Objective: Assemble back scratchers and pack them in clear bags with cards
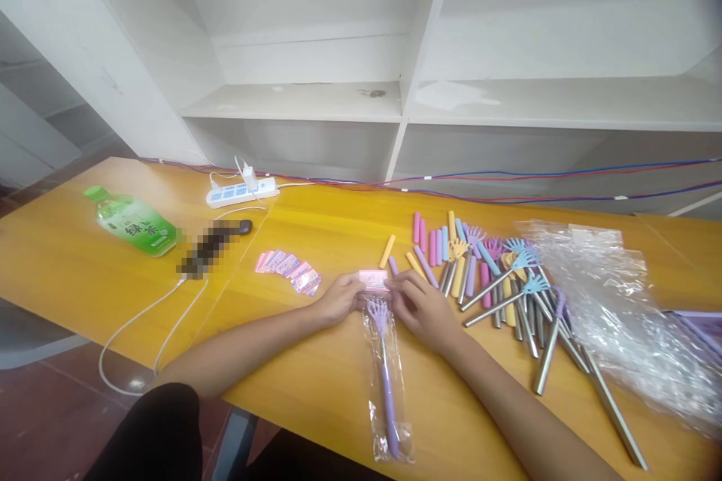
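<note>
Between my left hand (pixel 342 299) and my right hand (pixel 420 308) is a small pink printed card (pixel 373 281), pinched at both its ends. The card lies over the top end of a clear plastic bag (pixel 373 391). Inside that bag is a purple back scratcher (pixel 386 383), its hand-shaped head toward my fingers and its handle toward the table's front edge. To the left of my left hand, several pink and purple cards (pixel 287 268) lie fanned out. Right of my right hand is a pile of loose back scratcher parts: metal rods, claw heads (pixel 524 259) and coloured handle sleeves (pixel 432 246).
A heap of clear plastic bags (pixel 614 316) covers the table's right side. At the left are a green drink bottle (pixel 132 219), a power strip (pixel 242 192), white cables (pixel 132 316) and a pixelated dark object (pixel 211 249). White shelving (pixel 304 101) stands behind the table.
</note>
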`<state>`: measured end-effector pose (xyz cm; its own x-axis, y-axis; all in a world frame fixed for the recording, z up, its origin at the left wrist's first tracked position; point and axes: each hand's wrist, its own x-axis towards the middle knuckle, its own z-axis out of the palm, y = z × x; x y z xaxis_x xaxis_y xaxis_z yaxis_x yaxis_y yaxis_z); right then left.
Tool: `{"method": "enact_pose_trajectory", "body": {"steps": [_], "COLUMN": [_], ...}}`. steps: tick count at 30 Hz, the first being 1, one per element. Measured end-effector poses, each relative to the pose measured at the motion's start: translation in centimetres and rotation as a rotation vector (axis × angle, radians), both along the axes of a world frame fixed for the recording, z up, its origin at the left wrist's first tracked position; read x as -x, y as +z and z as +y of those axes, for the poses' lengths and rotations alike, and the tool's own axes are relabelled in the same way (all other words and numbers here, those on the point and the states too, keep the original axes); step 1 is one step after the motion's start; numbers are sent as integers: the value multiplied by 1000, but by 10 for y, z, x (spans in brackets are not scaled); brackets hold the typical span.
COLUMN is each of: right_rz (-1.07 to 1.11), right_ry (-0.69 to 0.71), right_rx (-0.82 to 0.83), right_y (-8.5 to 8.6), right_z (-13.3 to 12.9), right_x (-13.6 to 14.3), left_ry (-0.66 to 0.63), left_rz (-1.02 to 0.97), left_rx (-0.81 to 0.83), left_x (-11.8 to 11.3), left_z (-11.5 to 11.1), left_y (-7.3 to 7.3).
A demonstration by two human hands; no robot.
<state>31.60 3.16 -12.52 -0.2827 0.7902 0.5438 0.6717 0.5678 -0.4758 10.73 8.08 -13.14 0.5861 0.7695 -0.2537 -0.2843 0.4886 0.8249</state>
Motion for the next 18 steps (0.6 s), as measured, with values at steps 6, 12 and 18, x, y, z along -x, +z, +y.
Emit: {"method": "enact_pose_trajectory", "body": {"steps": [6, 12, 18], "right_rz": [71, -223, -463], "right_ry": [-211, -123, -321], "right_rx": [324, 412, 638], "right_y": [29, 31, 40], "right_z": [-13, -56, -84], "right_x": [12, 34, 23], "left_ry": [48, 205, 226], "left_rz": [-27, -56, -69], "left_rx": [-23, -99, -120], "left_x": [1, 4, 6], "left_z": [0, 0, 2], "left_y": [5, 3, 2]}}
